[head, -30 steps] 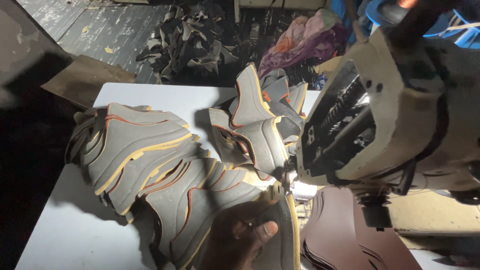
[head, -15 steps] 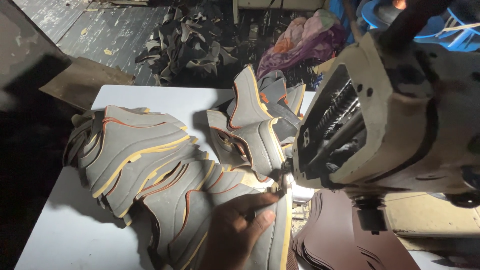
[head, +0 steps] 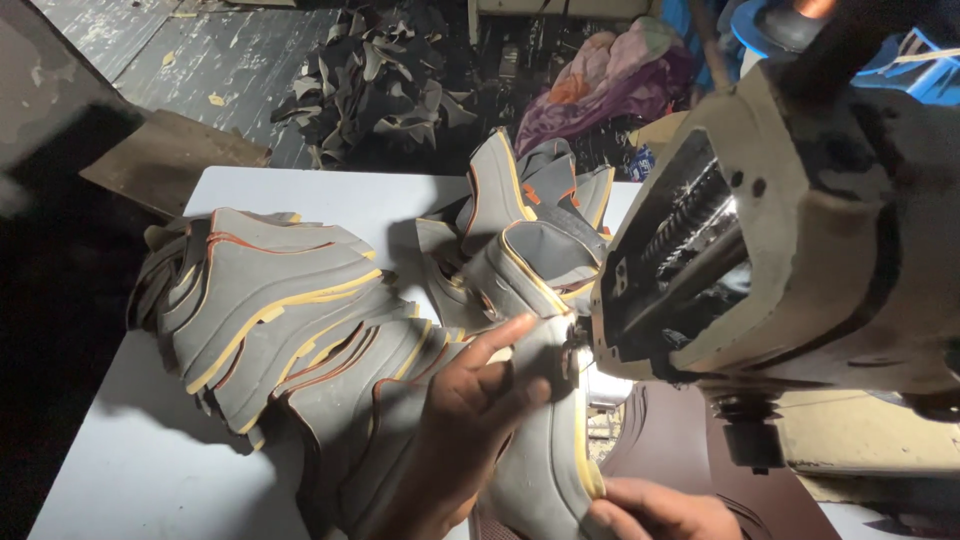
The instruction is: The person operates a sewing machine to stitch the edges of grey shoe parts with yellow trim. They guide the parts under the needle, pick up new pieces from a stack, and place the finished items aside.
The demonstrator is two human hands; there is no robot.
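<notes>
Grey shoe-upper piece w/ yellow edge trim point(head: 545, 440) lies at the near edge of the white tabletop point(head: 330, 195), under the beige sewing machine head point(head: 800, 250). Left hand point(head: 470, 410) flat on it, fingers spread; right hand point(head: 665, 512) pinches its near end. Stack of like grey pieces point(head: 280, 320) by the left edge.

The left hand point(head: 470, 410) is pressing a grey shoe piece point(head: 545, 450) under the sewing machine point(head: 790, 240); the right hand point(head: 660, 510) is gripping its near edge.
</notes>
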